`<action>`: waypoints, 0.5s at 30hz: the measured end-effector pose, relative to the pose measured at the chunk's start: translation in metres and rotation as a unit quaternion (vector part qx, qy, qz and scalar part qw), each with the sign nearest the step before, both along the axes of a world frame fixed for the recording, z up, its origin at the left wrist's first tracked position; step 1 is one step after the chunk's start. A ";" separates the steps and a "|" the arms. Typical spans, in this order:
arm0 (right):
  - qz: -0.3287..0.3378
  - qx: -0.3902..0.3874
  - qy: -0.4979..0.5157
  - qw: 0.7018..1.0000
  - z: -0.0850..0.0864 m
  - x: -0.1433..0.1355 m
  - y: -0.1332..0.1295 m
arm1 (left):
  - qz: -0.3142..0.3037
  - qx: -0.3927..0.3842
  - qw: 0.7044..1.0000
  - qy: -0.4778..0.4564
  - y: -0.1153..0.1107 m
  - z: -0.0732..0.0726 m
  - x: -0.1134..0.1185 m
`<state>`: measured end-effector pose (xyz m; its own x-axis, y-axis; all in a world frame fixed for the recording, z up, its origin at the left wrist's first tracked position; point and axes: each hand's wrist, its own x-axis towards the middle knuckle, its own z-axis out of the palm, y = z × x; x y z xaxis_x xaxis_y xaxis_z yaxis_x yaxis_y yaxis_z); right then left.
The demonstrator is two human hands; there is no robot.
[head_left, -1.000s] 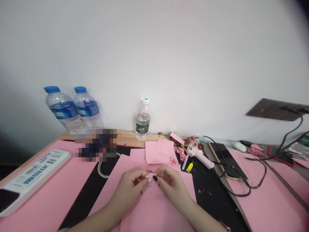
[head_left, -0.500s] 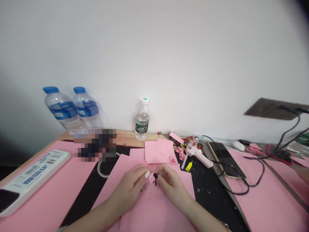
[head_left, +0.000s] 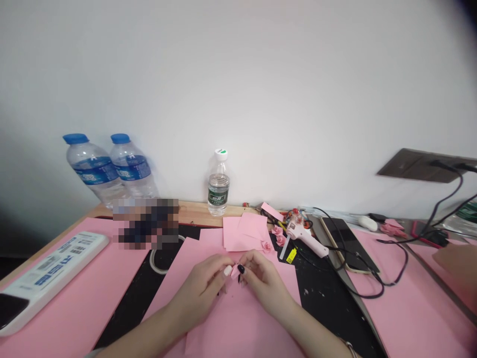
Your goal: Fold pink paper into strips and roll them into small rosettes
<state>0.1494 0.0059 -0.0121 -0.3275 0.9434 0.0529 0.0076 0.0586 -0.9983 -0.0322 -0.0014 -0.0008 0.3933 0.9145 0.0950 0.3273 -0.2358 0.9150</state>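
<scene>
Between the fingertips of both hands is a small folded pink paper flower (head_left: 234, 271), partly hidden by the fingers. My left hand (head_left: 206, 278) pinches it from the left, with a white-painted thumbnail against the paper. On the other side my right hand (head_left: 263, 281) grips it, its black thumbnail on the flower's edge. Both are just above large pink paper sheets (head_left: 231, 328). Beyond them lie smaller pink paper squares (head_left: 242, 233) and several finished-looking paper roses (head_left: 280, 240). A pale pink glue gun (head_left: 307, 241) rests to the right of the roses.
Water bottles (head_left: 218, 194) stand against the wall. A white boxy device (head_left: 55, 278) lies at left, beside a white ring (head_left: 158, 263). At right are a phone (head_left: 350, 246), black cables (head_left: 365, 297), a white mouse-like object (head_left: 368, 223) and another person's blurred hand (head_left: 458, 263).
My fingers have shifted slightly on the paper flower, which is turned a little. At the right edge, the other person's hand has come further into view.
</scene>
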 end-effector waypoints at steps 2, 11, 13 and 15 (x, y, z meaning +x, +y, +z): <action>0.000 -0.005 -0.001 1.000 -0.001 0.000 0.000 | -0.002 0.014 1.000 0.003 0.001 -0.001 0.000; -0.010 0.002 -0.030 0.999 0.000 0.000 0.000 | 0.000 0.065 0.997 0.049 -0.001 -0.008 -0.002; -0.009 0.007 -0.029 1.000 0.000 0.000 0.001 | 0.000 0.066 0.996 0.053 -0.001 -0.008 -0.001; -0.007 0.009 -0.027 1.000 -0.001 0.000 0.001 | 0.000 0.063 0.996 0.055 -0.001 -0.007 -0.001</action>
<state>0.1492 0.0068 -0.0129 -0.3167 0.9470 0.0534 0.0619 0.0769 -0.9951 -0.0328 -0.0025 -0.0075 0.4074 0.8981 0.1654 0.4244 -0.3466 0.8365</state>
